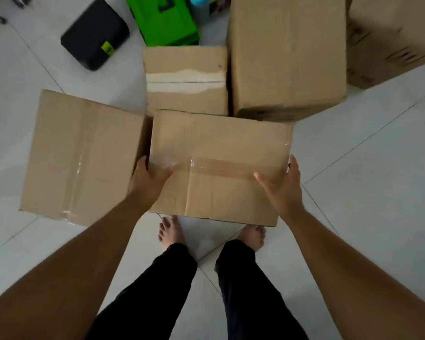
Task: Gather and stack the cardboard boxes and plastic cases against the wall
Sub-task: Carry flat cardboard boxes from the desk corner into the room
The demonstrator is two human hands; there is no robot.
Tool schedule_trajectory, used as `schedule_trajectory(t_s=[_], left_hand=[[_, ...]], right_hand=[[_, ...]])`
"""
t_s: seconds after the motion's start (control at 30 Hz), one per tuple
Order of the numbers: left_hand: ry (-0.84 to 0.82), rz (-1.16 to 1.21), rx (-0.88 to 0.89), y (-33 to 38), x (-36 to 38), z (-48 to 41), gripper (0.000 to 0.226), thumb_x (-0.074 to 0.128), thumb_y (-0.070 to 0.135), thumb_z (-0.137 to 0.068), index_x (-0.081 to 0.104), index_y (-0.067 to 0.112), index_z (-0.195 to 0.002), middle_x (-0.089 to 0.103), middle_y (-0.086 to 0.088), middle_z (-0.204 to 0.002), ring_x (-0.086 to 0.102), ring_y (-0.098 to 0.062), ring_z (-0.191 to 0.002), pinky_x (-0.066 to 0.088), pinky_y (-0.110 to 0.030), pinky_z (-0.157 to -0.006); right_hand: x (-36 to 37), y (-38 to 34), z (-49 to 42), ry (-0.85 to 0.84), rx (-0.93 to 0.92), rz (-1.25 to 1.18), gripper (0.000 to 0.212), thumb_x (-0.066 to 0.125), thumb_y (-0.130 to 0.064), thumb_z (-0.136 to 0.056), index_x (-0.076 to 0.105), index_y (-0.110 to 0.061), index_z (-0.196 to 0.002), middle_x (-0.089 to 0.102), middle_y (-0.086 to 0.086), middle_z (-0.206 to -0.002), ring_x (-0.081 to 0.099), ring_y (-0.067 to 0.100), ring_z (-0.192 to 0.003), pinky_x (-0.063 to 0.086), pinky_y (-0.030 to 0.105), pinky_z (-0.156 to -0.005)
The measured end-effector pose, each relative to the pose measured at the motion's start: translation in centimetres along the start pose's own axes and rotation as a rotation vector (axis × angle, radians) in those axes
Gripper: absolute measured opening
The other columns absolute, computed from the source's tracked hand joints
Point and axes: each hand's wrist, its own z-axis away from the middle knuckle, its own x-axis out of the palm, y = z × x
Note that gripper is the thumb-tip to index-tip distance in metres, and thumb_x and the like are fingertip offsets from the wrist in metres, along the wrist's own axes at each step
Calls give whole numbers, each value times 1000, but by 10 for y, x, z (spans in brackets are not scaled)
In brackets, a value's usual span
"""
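A taped cardboard box (pixel 221 153) sits in front of my bare feet, and both hands hold it by its sides. My left hand (pixel 149 180) grips its left edge, thumb on the top face. My right hand (pixel 284 186) grips the right edge, thumb on the top, fingers down the side. Another taped box (pixel 84 155) lies just to its left, touching it. Behind stand a smaller taped box (pixel 185 79) and a tall box (pixel 288 57). One more box (pixel 390 38) is at the far right. A green plastic case (pixel 166 19) and a black case (pixel 95 33) lie further back.
White floor tiles (pixel 366 168) spread to the right and the near left. My feet (pixel 171 231) stand right under the held box's near edge. A dark chair base (pixel 0 18) shows at the top left corner.
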Motion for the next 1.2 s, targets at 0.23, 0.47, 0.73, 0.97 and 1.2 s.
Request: schedule_trajectory(t_s=[0.23,0.47,0.73,0.97,1.2], left_hand=[[-35,108,-49,-6,20,-38,64,78,68,-81,67,32,-133,70,21,-104,66,1,-94,54,-26,-81],[17,89,-49,13,-4,7,51,77,66,-83,70,33,-121,71,16,-103,67,-8,-92,51,-31,-83],[-34,83,48,123,-104,148,71,72,77,-78,71,29,-130,74,11,-113,70,-14,-101,54,-34,-84],[-110,79,201,230,-163,268,81,71,82,-75,69,26,-133,74,4,-123,70,-22,-110,57,-42,-98],[-210,-11,418,367,-126,349,79,71,79,-78,69,23,-134,71,2,-126,68,-26,-114,53,-38,-94]], right_hand=[[36,32,-32,150,76,-59,94,75,-79,-73,38,-37,-148,62,-11,-138,63,23,-123,53,47,-105],[3,7,1,174,72,-61,81,74,-80,-73,47,-36,-136,62,-18,-124,64,21,-117,54,45,-100],[-135,-92,132,243,55,-90,86,73,-81,-73,45,-36,-141,64,-14,-130,64,22,-118,52,43,-101],[-263,-146,252,373,41,-174,86,72,-80,-75,45,-35,-142,59,-19,-120,59,15,-105,51,39,-96],[-384,-128,310,577,79,-300,92,68,-86,-72,43,-33,-143,61,-13,-127,59,17,-106,52,40,-95]])
